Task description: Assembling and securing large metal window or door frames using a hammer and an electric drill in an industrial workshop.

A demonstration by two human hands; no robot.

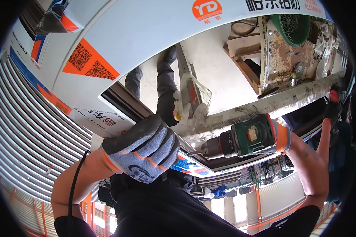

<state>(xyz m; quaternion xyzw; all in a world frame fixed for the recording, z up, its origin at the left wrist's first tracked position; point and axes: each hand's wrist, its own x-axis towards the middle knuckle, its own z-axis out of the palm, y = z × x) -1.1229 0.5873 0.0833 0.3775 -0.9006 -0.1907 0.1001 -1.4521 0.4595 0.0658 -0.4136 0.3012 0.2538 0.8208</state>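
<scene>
My left hand (pixel 146 148), in a grey and black work glove with an orange cuff edge, is closed round the near bar of a large aluminium frame (pixel 130 43). White printed protective film with orange labels covers much of this frame, and a dark profile shows along its inner edge. In my right hand (pixel 281 138), also gloved, is a dark green power drill (pixel 251 136) lying sideways. Its black chuck points left, and a thin bit (pixel 194 153) reaches to the frame's near bar, close to my left fingers. Whether the bit touches the metal I cannot tell.
Beyond the frame opening stands a worn bench (pixel 283 63) with a green bowl (pixel 292 29) of screws. A film-wrapped bar (pixel 273 100) crosses in front of it, near a plastic bag (pixel 194 94). Another person's gloved hand (pixel 334 104) is at right; someone's legs (pixel 166 83) show beyond.
</scene>
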